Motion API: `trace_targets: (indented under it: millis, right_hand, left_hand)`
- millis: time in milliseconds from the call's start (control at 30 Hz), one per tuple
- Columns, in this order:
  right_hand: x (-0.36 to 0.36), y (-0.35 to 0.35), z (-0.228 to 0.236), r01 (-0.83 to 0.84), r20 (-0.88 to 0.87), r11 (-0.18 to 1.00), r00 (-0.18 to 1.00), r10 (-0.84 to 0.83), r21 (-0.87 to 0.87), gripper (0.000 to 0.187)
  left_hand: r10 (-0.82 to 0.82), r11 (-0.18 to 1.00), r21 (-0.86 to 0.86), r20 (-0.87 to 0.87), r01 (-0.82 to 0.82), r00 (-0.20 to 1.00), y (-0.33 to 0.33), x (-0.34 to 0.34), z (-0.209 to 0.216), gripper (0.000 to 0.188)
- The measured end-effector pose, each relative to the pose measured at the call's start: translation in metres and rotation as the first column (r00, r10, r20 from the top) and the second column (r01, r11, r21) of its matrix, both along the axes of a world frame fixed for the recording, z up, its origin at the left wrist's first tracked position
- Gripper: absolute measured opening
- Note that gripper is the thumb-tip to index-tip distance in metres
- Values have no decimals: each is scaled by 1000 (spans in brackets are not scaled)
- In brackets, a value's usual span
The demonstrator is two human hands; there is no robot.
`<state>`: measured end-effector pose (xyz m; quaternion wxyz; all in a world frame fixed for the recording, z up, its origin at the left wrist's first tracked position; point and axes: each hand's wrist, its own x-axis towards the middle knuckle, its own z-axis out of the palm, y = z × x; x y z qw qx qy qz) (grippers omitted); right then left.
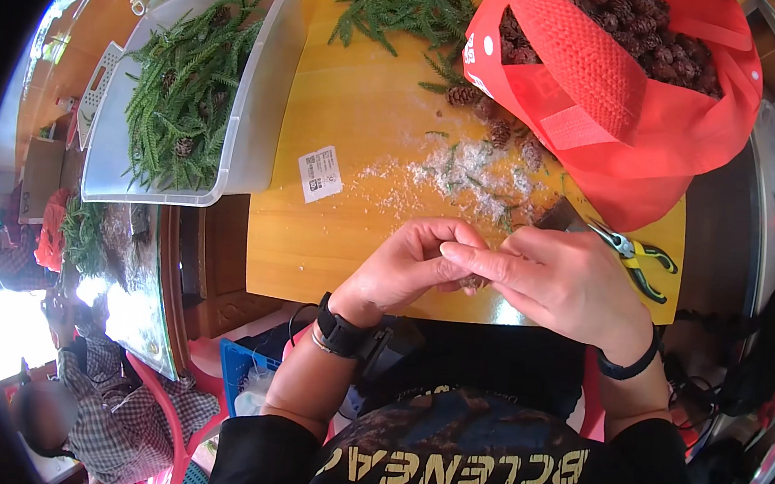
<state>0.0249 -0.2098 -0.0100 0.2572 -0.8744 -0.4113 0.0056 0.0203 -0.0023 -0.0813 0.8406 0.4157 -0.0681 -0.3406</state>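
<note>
Over the table's near edge my two hands meet, fingers pinched closed. Between them shows a bit of a small brown pine cone [472, 283], mostly hidden by the fingers. My left hand [418, 262] grips it from the left, thumb toward the middle. My right hand [563, 279] closes over it from the right, its fingertips touching the left thumb. A green sprig tip [507, 220] shows just beyond the fingers; whether it is held or lies on the table I cannot tell. Pliers with yellow and black handles [634, 254] lie beside my right hand.
A clear plastic bin [254, 126] of green sprigs stands at left. A red bag [687, 131] full of pine cones fills the far right. Loose sprigs [419, 7], several pine cones [500, 133], white flakes [469, 171] and a label [320, 175] lie on the yellow table [330, 255]. Someone in checked clothing [110, 411] sits at left.
</note>
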Motion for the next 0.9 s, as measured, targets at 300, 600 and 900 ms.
trace_targets:
  millis: [300,600,900]
  right_hand:
    - [0,-1,-3,61,-59,996,996,-65,-72,53]
    - [5,-5,-6,66,-190,998,980,-66,-5,47]
    - [11,-3,-21,121,-169,974,982,-88,194,20]
  left_hand:
    - [-97,989,109,-24,99,995,-5,1,5,13]
    - [-3,970,243,111,-24,994,-8,-1,4,15]
    - [42,958,281,93,-66,995,-14,-4,5,14]
